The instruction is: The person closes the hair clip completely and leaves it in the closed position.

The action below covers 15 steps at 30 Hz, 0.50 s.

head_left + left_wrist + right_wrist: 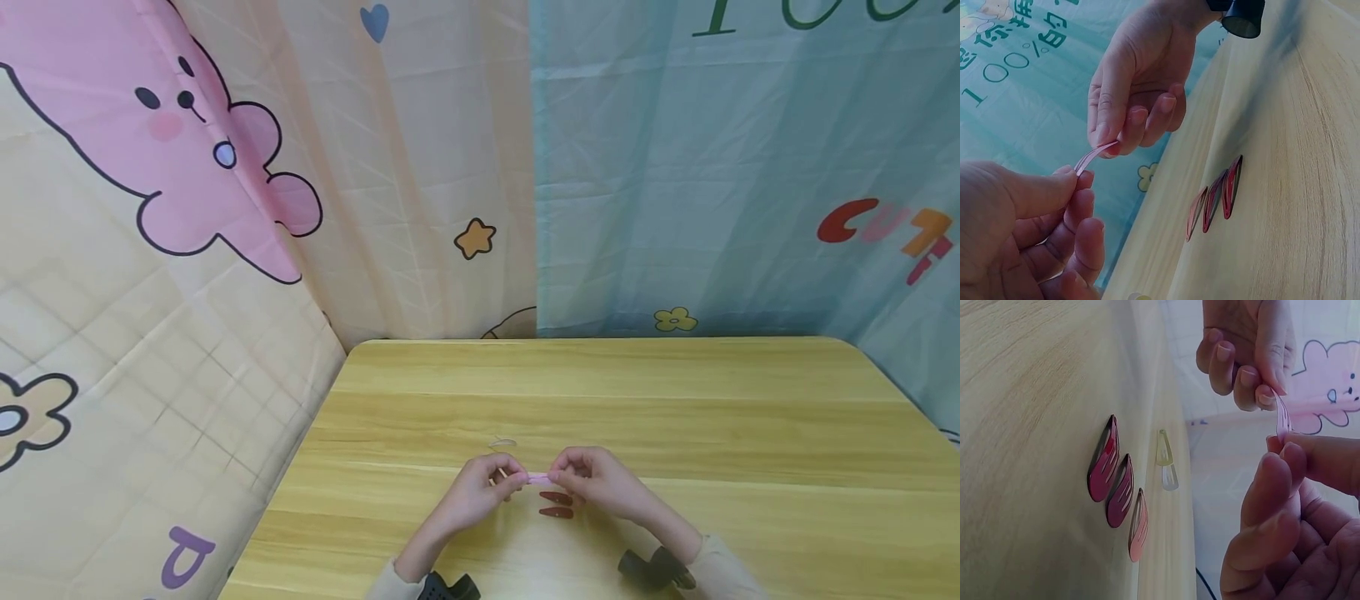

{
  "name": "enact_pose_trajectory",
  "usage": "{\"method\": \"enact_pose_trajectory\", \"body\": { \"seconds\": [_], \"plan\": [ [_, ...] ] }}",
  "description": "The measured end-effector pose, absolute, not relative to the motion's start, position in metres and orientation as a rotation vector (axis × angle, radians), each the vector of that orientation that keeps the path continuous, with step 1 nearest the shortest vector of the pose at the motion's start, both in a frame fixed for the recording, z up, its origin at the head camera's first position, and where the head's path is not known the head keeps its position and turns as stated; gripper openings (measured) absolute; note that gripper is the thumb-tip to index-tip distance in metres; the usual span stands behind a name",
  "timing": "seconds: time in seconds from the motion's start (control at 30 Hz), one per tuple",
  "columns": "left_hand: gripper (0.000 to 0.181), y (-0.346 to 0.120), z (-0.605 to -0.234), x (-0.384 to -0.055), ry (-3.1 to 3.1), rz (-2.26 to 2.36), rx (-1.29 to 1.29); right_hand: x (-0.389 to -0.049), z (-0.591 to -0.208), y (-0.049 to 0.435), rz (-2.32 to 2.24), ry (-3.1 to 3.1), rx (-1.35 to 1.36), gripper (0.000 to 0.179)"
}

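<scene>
A pink snap hair clip (538, 478) is held above the table between both hands. My left hand (480, 490) pinches one end between thumb and index finger, and my right hand (600, 483) pinches the other. The wrist views show the clip (1283, 415) slightly bowed, its ends covered by fingertips. On the table below lie a red clip (1104, 465), a darker red clip (1120, 494) and a salmon-pink clip (1139, 528), side by side in a slanted row. In the head view, part of that row sits just under the right fingers.
Beyond the hands, a pale yellow clip (1164, 450) and a whitish clip (1170, 478) lie together on the wooden table (675, 417). Printed curtains (450, 150) hang behind the table's far edge and along its left side. Dark cameras (652, 569) sit on both wrists.
</scene>
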<state>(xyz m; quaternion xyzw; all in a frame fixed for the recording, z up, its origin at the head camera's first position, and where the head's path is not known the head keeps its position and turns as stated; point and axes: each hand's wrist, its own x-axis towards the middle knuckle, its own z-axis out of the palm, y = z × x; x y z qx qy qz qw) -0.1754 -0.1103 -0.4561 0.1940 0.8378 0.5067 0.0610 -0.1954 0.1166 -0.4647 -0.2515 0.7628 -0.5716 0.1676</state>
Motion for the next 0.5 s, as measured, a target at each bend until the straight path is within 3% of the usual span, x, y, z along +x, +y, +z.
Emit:
{"method": "enact_pose_trajectory", "body": {
  "seconds": [0.5],
  "plan": [
    [0.014, -0.1132, -0.4589, -0.1772, 2.551, 1.508, 0.546, -0.2016, -0.4694, 0.1184, -1.611, 2.147, -0.683, 0.021]
  ]
}}
